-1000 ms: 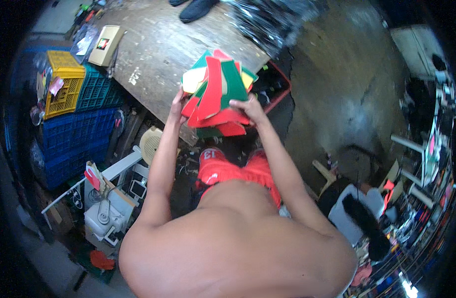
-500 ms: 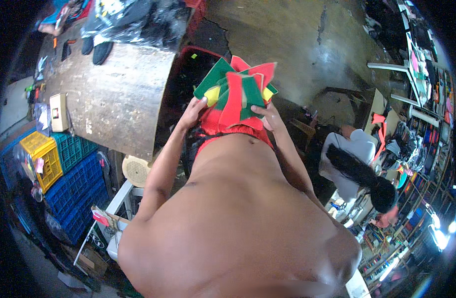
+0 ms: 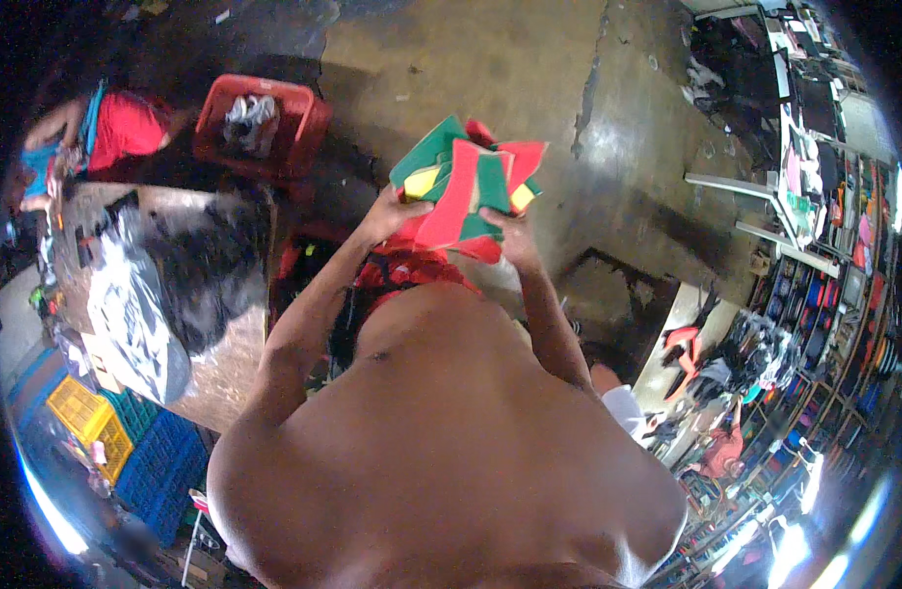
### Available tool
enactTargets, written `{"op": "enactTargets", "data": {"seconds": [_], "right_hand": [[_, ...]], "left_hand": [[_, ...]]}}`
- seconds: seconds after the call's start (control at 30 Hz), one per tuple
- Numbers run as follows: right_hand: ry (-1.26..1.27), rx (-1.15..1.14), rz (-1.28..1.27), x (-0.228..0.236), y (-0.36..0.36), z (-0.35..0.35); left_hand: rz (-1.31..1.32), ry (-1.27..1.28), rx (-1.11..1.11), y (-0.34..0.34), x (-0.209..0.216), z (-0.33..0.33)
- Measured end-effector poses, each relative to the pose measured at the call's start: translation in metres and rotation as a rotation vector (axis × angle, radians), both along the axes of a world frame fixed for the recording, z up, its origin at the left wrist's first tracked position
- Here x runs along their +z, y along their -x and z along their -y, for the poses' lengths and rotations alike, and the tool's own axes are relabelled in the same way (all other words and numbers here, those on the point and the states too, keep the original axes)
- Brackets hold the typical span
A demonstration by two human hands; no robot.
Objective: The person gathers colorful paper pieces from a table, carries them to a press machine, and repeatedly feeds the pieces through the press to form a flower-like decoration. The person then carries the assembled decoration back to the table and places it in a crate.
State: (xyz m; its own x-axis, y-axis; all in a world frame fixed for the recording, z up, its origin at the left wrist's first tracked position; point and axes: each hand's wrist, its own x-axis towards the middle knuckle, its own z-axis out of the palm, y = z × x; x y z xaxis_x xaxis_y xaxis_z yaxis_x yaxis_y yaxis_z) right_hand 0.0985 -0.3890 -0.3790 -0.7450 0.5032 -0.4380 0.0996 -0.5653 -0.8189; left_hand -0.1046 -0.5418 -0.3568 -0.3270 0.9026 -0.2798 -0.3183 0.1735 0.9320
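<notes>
A loose bundle of flat, felt-like cut pieces is held in front of my waist by both hands. On top lies a long red piece (image 3: 449, 201), with green pieces (image 3: 433, 152) beneath and beside it. Small yellow bits (image 3: 421, 184) poke out between them. At the bundle's left side, my left hand (image 3: 387, 218) is closed on it with the thumb on top. My right hand (image 3: 515, 239) grips the lower right side, its thumb over a green piece. The fingers under the bundle are hidden.
To the left, a wooden table (image 3: 233, 368) carries black and clear plastic bags (image 3: 142, 304). Beyond it stands a red crate (image 3: 312, 123) with greyish things inside, near a person in red (image 3: 127, 128). Blue crates (image 3: 166, 456) are lower left. A pale bench (image 3: 667, 344) and shelves line the right.
My view has shifted forward and turned; the table now sits lower left and the red crate with greyish contents has come into view. Both hands still hold the bundle.
</notes>
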Motion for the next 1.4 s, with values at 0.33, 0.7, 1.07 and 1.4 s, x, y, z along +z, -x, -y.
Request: {"op": "enactTargets", "data": {"seconds": [0.33,0.7,1.07,1.4], "right_hand": [[-0.181,-0.33,-0.106,0.134,0.074,-0.425],[-0.045,-0.264,-0.141,0.154,0.236,-0.874],[-0.002,0.126,-0.294,0.161,0.52,-1.253],[0.038,-0.212,-0.199,0.223,0.771,-1.562]], "left_hand": [[0.462,0.422,-0.246,0.142,0.118,-0.482],[-0.479,0.185,-0.389,0.257,0.172,-0.92],[-0.033,-0.063,0.154,0.489,0.181,-1.223],[-0.55,0.054,-0.228,0.794,0.299,-1.598]]}}
